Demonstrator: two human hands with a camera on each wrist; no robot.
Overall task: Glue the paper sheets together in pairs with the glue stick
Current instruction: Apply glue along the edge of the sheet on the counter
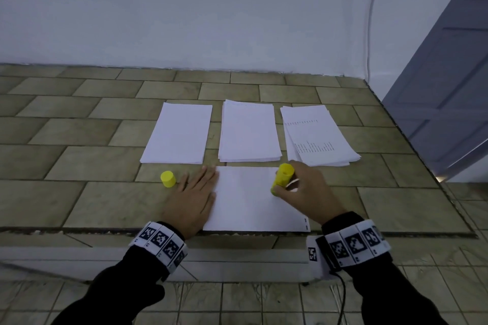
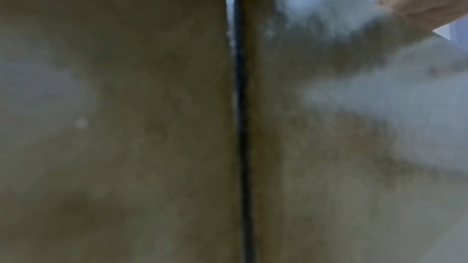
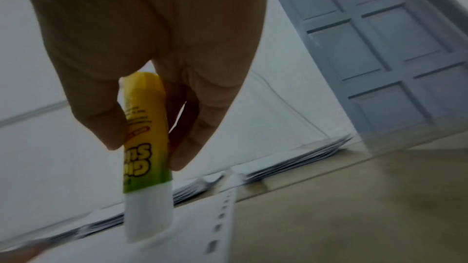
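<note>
The left hand [image 1: 191, 199] was laid flat, fingers straight, on the left edge of the sheet [image 1: 248, 200] at the counter's [image 1: 79, 200] front, seemingly to pin it, while the glue stick [image 1: 282, 179] was gripped in the curled right hand [image 1: 306, 192], tip down on the sheet's right part. The cap [image 1: 168, 179] was left just beside the left hand, and three stacks [image 1: 249, 134] were kept behind. Whether glue was already spread could not be made out, and the left wrist view was mostly blur.
</note>
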